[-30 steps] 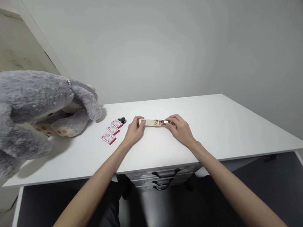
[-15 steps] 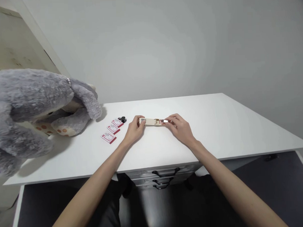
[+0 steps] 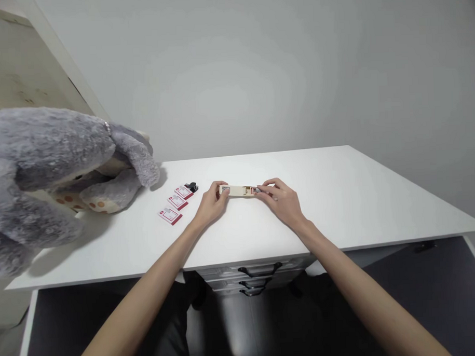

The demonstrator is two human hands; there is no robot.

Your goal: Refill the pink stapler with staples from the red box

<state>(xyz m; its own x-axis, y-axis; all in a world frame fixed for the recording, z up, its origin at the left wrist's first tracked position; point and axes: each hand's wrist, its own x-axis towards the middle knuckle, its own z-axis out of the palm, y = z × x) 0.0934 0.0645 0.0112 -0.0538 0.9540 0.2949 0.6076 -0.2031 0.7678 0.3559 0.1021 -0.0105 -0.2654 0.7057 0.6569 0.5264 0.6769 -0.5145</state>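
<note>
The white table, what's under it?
Drawers with black handles, a dark-trousered leg and dark floor show beneath. What's inside the drawers is hidden, and the forearms cover some space too.

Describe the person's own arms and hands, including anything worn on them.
Both the left arm and right arm are slim and bare as far as they show, with no sleeve in view. The left hand and right hand are ungloved. No watch, bracelet or marking is visible.
</note>
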